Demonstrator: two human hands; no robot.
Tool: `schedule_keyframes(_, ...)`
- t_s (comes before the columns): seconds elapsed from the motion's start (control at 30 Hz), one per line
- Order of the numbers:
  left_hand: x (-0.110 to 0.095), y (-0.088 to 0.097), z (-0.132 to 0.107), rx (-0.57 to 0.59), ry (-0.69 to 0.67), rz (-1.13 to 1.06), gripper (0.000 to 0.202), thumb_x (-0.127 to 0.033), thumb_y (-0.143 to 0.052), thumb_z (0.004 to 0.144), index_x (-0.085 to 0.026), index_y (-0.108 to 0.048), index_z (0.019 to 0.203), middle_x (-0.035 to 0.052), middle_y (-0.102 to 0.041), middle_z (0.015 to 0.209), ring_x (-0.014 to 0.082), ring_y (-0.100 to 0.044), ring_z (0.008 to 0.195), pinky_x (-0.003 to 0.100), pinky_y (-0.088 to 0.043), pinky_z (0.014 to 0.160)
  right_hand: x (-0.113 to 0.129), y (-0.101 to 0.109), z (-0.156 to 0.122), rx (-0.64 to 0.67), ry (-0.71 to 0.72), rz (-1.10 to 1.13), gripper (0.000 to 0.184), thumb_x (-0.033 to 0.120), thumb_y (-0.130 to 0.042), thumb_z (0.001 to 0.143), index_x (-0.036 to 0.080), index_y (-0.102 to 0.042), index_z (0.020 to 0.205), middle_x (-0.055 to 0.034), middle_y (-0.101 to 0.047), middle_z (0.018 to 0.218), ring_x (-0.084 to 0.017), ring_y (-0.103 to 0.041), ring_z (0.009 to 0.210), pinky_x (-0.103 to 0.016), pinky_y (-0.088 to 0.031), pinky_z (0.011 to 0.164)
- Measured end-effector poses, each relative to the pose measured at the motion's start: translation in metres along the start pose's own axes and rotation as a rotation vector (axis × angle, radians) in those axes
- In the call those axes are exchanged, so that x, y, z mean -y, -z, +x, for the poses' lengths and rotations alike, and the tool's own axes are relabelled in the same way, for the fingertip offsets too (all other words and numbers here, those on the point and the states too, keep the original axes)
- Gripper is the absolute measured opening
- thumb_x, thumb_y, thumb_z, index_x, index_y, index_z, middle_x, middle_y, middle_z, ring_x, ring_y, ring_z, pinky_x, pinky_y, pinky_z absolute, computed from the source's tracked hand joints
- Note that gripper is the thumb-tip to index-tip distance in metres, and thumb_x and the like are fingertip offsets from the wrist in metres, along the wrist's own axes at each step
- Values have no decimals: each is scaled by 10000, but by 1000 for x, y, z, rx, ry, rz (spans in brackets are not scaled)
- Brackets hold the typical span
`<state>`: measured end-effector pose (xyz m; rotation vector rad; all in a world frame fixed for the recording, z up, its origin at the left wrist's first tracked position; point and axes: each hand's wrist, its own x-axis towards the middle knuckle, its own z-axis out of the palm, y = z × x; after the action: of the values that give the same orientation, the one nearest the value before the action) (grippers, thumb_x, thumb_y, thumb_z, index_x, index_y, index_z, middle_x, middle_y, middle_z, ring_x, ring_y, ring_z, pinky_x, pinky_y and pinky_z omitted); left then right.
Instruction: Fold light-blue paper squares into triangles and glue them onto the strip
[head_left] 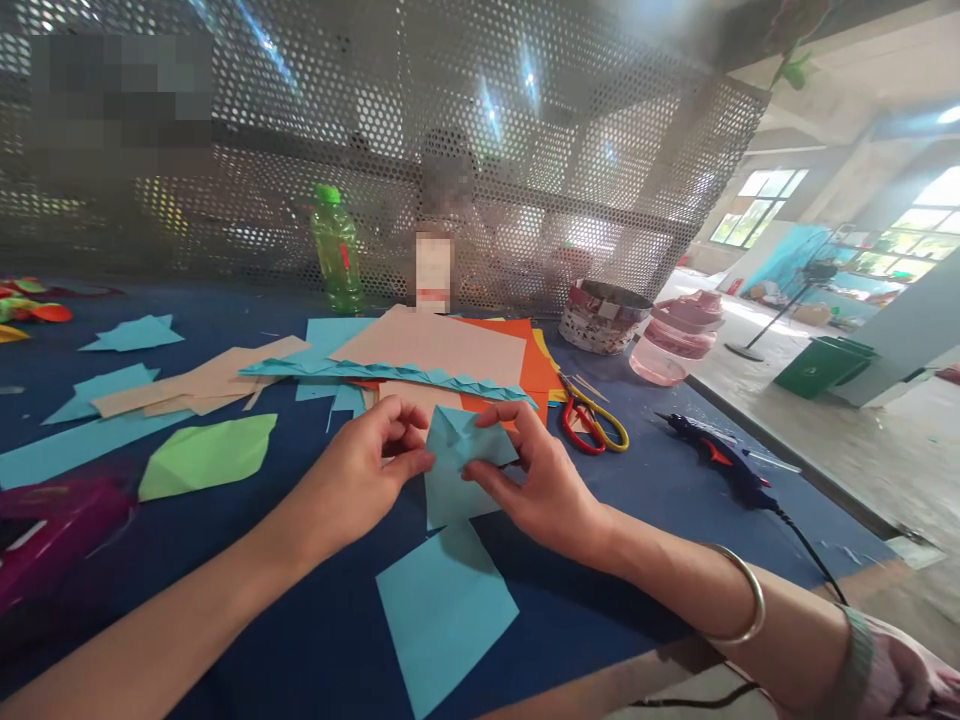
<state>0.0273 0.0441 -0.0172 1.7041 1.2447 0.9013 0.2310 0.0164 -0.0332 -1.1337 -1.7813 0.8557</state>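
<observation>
A light blue paper piece (459, 470), partly folded, is held up over the blue table (645, 480) between both hands. My left hand (364, 475) pinches its left edge with fingers curled. My right hand (536, 475) grips its right side between thumb and fingers; a silver bangle sits on that wrist. Below my hands a flat light blue paper square (446, 610) lies on the table.
Sheets of tan, orange and blue paper (435, 345) are stacked behind my hands, with a folded blue zigzag strip (375, 372). Scissors (596, 420) and a glue gun (720, 462) lie to the right, a green paper leaf (210, 455) left. A green bottle (335, 250), woven basket (604, 315) and pink jar (675, 338) stand near the perforated metal screen.
</observation>
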Motion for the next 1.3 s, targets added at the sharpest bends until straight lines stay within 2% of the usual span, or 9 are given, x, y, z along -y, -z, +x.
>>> schedule_keyframes(0.13, -2, 1, -2, -63, -31, 0, 276, -359, -694, 731, -248, -477, 862, -61, -564, 687, 172, -559, 673, 301, -422, 662, 3, 0, -2, -9, 27, -20, 332, 197, -644, 840, 264, -460, 1108, 32, -640, 784, -147, -630, 657, -270, -504, 601)
schedule_keyframes(0.37, -8, 3, -1, -22, -55, -33, 317, -335, -726, 698, -244, -428, 757, -72, -510, 655, 141, -489, 626, 273, -382, 611, 8, 1, -3, 13, 43, -24, 267, 221, -609, 866, 256, -471, 1091, 34, -605, 757, -136, -618, 625, -260, -500, 567)
schedule_keyframes(0.53, -6, 5, 1, -2, -72, -90, 241, -295, -710, 754, -238, -479, 790, -55, -559, 702, 151, -533, 707, 276, -447, 690, 5, 1, -1, 21, 23, 63, 264, 223, -603, 872, 256, -473, 1099, 18, -636, 810, -140, -650, 674, -273, -530, 624)
schedule_keyframes(0.67, -9, 1, -2, 6, 20, -320, 259, -383, -746, 780, -229, -560, 873, -15, -631, 820, 180, -594, 839, 325, -496, 832, 4, 0, 0, -29, 20, 120, 196, 265, -615, 873, 235, -501, 1029, 15, -635, 801, -142, -662, 709, -264, -525, 624)
schedule_keyframes(0.8, -10, -7, -10, 198, 157, -555, 347, -516, -686, 848, -233, -682, 1049, 54, -688, 1137, 223, -603, 1045, 344, -481, 918, 6, -1, 0, -72, 42, 113, 152, 262, -607, 882, 221, -515, 997, 23, -635, 754, -121, -632, 671, -253, -515, 630)
schedule_keyframes(0.93, -7, -10, -12, 190, 213, -574, 281, -442, -773, 787, -250, -767, 992, 46, -740, 1113, 245, -616, 1075, 345, -475, 946, 7, -4, -3, -11, 88, 11, 161, 246, -614, 882, 221, -531, 1017, 21, -629, 789, -101, -583, 616, -244, -510, 596)
schedule_keyframes(1.03, -7, -6, -8, 97, 233, -597, 239, -407, -797, 755, -247, -789, 932, 40, -767, 997, 235, -653, 966, 348, -511, 895, 6, -3, -4, -6, 214, -53, 261, 236, -664, 847, 228, -525, 1067, -16, -648, 967, -122, -624, 738, -268, -547, 675)
schedule_keyframes(1.17, -11, 0, -4, 60, 258, -629, 240, -350, -824, 711, -236, -789, 919, 31, -768, 945, 204, -665, 877, 305, -551, 794, 3, 3, 0, -192, 394, -219, 423, 79, -605, 802, 250, -525, 1181, -72, -595, 1153, -211, -576, 1097, -359, -539, 874)
schedule_keyframes(1.3, -14, -1, -6, 100, 263, -631, 248, -342, -832, 692, -216, -782, 899, 28, -764, 915, 179, -658, 821, 279, -556, 750, 2, 9, 5, -190, 489, -359, 437, 20, -560, 815, 255, -610, 1180, -89, -573, 1185, -227, -569, 1132, -427, -507, 963)
